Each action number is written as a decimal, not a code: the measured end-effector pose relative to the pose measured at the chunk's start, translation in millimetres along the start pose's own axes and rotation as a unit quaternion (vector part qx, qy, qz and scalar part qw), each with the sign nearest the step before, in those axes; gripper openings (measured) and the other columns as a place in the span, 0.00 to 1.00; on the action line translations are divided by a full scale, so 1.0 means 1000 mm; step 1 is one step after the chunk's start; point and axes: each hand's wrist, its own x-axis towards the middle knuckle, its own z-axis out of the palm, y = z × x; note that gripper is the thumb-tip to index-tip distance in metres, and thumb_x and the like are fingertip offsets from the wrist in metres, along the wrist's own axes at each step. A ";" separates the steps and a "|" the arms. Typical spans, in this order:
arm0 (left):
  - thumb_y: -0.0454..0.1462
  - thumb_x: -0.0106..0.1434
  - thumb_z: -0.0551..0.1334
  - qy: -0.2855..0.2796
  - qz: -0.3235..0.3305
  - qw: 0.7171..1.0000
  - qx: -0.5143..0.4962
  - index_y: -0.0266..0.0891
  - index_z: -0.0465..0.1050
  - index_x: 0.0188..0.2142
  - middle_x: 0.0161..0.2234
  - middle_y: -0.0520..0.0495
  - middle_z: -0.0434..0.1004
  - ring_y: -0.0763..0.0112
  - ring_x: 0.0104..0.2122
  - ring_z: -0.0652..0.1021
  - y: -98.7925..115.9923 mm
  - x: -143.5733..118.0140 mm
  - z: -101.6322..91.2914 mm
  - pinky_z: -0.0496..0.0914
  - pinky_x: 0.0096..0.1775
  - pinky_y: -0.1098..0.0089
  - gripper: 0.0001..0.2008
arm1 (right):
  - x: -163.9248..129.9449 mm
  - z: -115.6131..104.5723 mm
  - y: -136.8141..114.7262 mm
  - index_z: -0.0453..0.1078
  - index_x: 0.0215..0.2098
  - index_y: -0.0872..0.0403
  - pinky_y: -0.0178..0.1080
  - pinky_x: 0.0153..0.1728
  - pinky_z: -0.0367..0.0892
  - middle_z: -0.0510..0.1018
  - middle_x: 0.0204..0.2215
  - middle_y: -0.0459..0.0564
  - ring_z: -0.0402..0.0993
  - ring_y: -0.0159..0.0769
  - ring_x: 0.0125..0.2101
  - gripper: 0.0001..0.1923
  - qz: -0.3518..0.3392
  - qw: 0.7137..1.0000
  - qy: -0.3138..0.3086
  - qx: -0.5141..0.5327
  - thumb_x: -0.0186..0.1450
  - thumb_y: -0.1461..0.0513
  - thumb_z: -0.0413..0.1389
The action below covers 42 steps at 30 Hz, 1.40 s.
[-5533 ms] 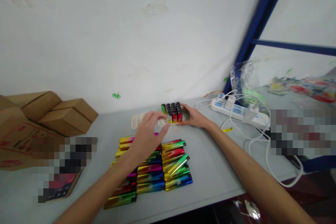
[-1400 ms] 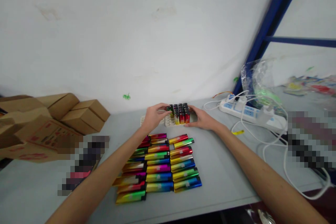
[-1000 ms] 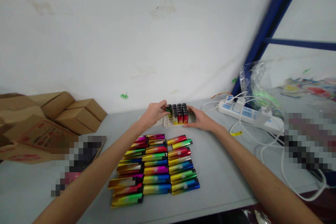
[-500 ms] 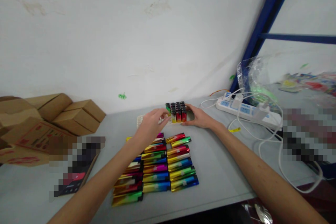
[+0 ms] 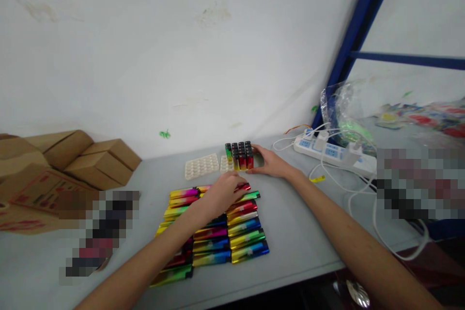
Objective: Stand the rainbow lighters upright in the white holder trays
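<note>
My left hand (image 5: 228, 193) is over the top of the rows of lighters lying flat, its fingers closed at a red lighter (image 5: 247, 187). The flat lighters (image 5: 212, 244) have shiny yellow, blue, green, red and purple bodies and lie in three columns. My right hand (image 5: 269, 162) grips the right side of a block of upright lighters (image 5: 242, 161), thumb in front and fingers behind. These stand with black tops up in a white holed tray (image 5: 225, 164), whose left part shows bare holes. Another white holed tray (image 5: 201, 166) lies to its left.
Cardboard boxes (image 5: 105, 162) are piled on the left, near a blurred-out item. A white power strip (image 5: 334, 155) with plugs and loose white cables lies on the right, by a blue metal frame (image 5: 341, 48). A white wall (image 5: 181, 58) stands behind the table.
My left hand has come from the upright lighters back towards me, down to the flat ones. A green lighter now stands uncovered in the tray's rear left. My right hand keeps its hold.
</note>
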 end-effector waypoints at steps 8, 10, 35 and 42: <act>0.44 0.63 0.68 0.149 -0.048 0.937 -0.313 0.39 0.79 0.41 0.38 0.44 0.79 0.64 0.36 0.79 0.002 -0.004 -0.008 0.73 0.37 0.67 0.12 | -0.001 0.001 0.003 0.60 0.67 0.51 0.53 0.59 0.67 0.74 0.59 0.57 0.74 0.50 0.56 0.45 -0.012 1.000 -0.001 0.008 0.56 0.54 0.71; 0.46 0.65 0.66 0.179 -0.043 0.897 -0.401 0.39 0.74 0.44 0.35 0.47 0.77 0.69 0.32 0.78 0.006 -0.012 -0.015 0.71 0.31 0.71 0.14 | -0.001 0.001 0.002 0.59 0.67 0.49 0.53 0.60 0.67 0.74 0.60 0.56 0.73 0.49 0.57 0.45 -0.011 1.000 -0.001 0.008 0.56 0.54 0.71; 0.51 0.60 0.52 0.117 -0.138 0.722 -0.668 0.42 0.53 0.19 0.16 0.58 0.46 0.79 0.16 0.49 0.005 -0.047 -0.032 0.45 0.19 0.73 0.21 | -0.005 -0.001 -0.008 0.61 0.66 0.53 0.57 0.62 0.65 0.72 0.61 0.59 0.71 0.55 0.59 0.46 0.051 0.998 -0.002 -0.048 0.55 0.51 0.71; 0.49 0.60 0.51 0.118 -0.147 0.731 -0.656 0.42 0.52 0.19 0.17 0.58 0.45 0.79 0.16 0.48 0.001 -0.047 -0.026 0.44 0.19 0.73 0.19 | -0.005 -0.002 -0.007 0.61 0.66 0.53 0.56 0.62 0.65 0.72 0.61 0.58 0.70 0.55 0.60 0.45 0.042 0.998 -0.005 -0.039 0.55 0.50 0.71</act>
